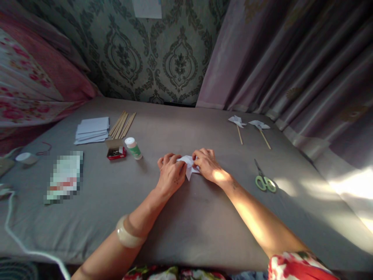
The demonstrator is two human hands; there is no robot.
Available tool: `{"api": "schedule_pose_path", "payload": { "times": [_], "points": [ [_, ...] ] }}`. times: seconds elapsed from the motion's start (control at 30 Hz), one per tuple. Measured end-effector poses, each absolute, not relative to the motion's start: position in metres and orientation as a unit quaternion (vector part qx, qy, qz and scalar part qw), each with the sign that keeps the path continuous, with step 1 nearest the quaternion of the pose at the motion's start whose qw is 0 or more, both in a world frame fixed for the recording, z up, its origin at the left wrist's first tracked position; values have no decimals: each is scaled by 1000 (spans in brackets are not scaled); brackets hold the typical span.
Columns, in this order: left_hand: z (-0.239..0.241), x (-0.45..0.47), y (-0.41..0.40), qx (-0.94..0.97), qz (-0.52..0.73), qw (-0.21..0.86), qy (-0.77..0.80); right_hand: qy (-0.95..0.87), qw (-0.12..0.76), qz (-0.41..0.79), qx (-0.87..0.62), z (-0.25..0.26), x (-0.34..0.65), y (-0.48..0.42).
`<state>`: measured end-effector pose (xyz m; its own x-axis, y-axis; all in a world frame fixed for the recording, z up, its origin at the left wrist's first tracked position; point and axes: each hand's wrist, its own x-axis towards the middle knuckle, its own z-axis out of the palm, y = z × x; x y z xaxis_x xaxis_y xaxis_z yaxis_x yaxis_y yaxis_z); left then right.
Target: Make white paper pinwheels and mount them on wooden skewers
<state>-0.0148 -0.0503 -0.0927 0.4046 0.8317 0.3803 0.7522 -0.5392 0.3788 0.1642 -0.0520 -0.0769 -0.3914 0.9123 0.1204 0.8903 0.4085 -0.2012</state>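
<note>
A white folded paper pinwheel (189,166) lies low over the cloth-covered surface, its points spreading between my two hands. My left hand (172,171) pinches its left side, with thumb and fingers closed on the paper. From the right, my right hand (206,163) grips the other side with curled fingers. Parts of the paper are hidden under the fingers. Two paper pinwheels on sticks, one (237,120) and another (260,125), rest at the back right. Green-handled scissors (264,182) lie to the right of my right hand.
At the back left are a stack of white paper (92,130) and several wooden sticks (122,124). A red box (116,152) of small dark pieces stands beside a white-and-green glue bottle (134,148). Further left lie a blurred packet (65,177) and a white cord (17,237).
</note>
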Motion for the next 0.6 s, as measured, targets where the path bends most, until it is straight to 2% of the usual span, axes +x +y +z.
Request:
{"api": "schedule_pose_path", "payload": {
  "times": [0.4,0.5,0.6],
  "points": [
    [-94,-12,-50,838,236,84,485,-814,64,64,-574,-72,162,-42],
    [-95,-12,-49,834,229,97,493,-805,99,71,-581,-73,166,-44],
    [-96,-12,-47,831,225,106,497,-780,188,90,-590,-78,175,-48]
  ]
}}
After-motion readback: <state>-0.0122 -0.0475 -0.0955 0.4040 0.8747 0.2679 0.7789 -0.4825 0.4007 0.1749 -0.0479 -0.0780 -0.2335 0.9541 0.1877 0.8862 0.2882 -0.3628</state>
